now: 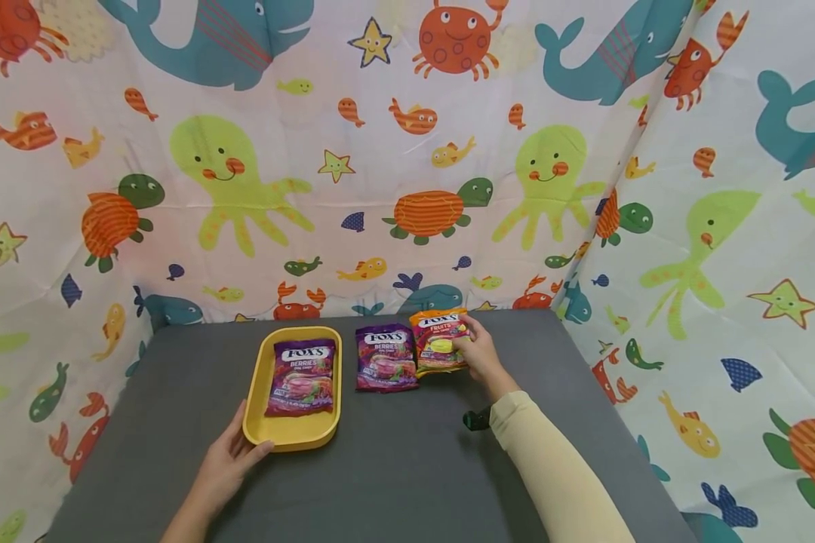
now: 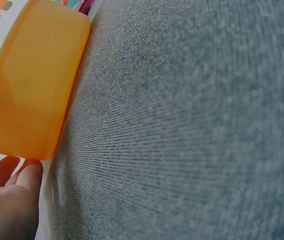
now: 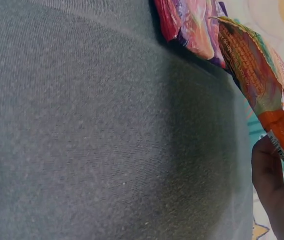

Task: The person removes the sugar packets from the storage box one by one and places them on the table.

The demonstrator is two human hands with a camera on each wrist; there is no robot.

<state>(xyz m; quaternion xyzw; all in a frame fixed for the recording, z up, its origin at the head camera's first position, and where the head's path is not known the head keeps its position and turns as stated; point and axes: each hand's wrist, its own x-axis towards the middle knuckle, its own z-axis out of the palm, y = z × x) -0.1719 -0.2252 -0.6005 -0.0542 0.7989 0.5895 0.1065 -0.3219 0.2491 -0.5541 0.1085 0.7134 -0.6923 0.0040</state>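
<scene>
- Booth-like place; what kind of room lies around it cannot be told.
- Sea-animal cloth (image 1: 360,188) walls the far, left and right sides.
- Grey fabric-topped table (image 1: 394,460) between.

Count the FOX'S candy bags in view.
3: one purple bag inside the yellow rectangular tray, a second purple bag on the grey table, and an orange-topped bag in the right grip.

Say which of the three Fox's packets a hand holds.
The orange-topped Fruits plastic packet, held by the right hand; one purple Berries packet is in the yellow oblong tray, the other Berries packet on the grey table.
</scene>
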